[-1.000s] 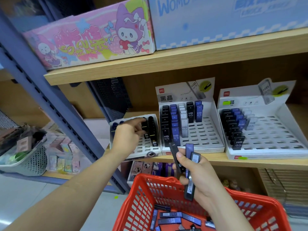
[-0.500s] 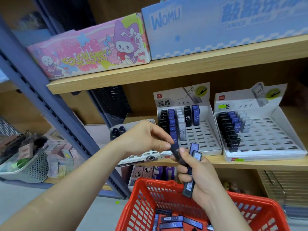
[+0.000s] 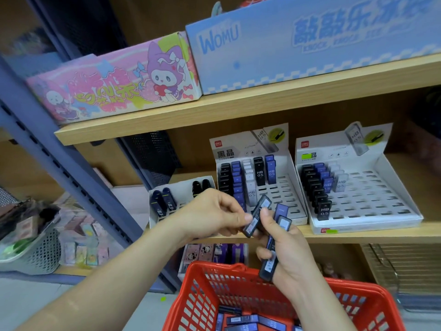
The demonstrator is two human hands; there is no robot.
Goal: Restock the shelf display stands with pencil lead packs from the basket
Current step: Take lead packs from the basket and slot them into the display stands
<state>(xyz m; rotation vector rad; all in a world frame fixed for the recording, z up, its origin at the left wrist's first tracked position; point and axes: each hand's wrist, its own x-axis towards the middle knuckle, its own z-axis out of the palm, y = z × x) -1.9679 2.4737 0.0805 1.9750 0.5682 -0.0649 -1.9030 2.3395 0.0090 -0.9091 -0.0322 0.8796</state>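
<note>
while left hand (image 3: 210, 216) pinches black pack (image 3: 257, 215) | right hand (image 3: 286, 249) grips packs (image 3: 269, 263) | above basket rim (image 3: 214, 266)

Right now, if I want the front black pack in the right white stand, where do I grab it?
Pinch the top end of the front black pack, coming from above and in front. It stands on end in the right stand, bottom sunk in a slot. Other black packs crowd behind it, but the slots on its right are empty, so there is probably room there.
</note>
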